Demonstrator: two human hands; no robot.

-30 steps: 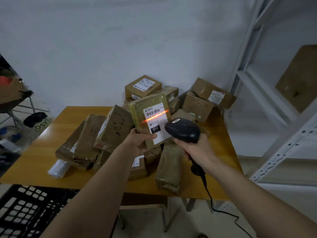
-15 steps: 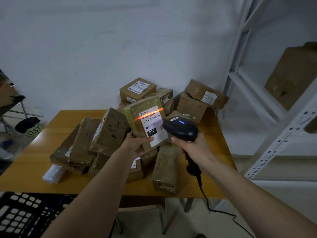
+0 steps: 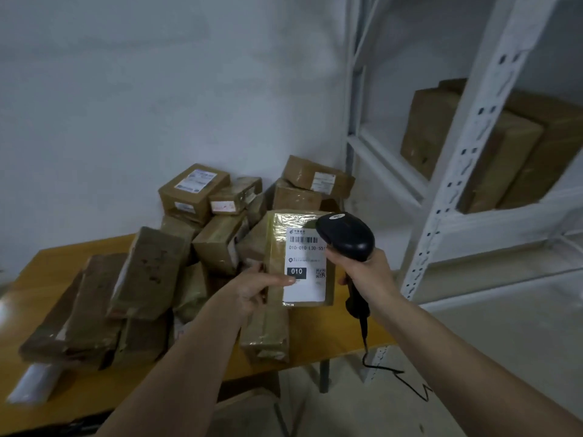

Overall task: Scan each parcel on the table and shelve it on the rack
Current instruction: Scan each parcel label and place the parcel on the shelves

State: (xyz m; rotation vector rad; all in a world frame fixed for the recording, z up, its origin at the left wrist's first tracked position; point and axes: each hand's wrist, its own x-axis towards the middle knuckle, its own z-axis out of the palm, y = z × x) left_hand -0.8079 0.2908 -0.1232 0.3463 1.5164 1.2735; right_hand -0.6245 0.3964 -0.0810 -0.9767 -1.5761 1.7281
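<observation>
My left hand [image 3: 257, 287] grips a flat parcel [image 3: 299, 263] wrapped in yellowish tape, upright, its white label with barcode and "010" facing me. My right hand [image 3: 362, 272] grips a black corded barcode scanner [image 3: 345, 236] just right of the parcel, its head over the label's top right corner. No red scan line shows on the label. A pile of several brown parcels [image 3: 151, 272] covers the wooden table [image 3: 340, 339] behind and to the left. The white metal rack [image 3: 467, 171] stands to the right.
Brown boxes [image 3: 492, 152] sit on a rack shelf at right. A white wrapped packet [image 3: 34, 383] lies at the table's left front edge. The scanner cable [image 3: 388, 370] hangs down past the table's right corner. A grey wall is behind the table.
The view has swung right toward the rack. The parcel and scanner moved right with it, the parcel now stands more upright, and the red scan line on the label is gone.
</observation>
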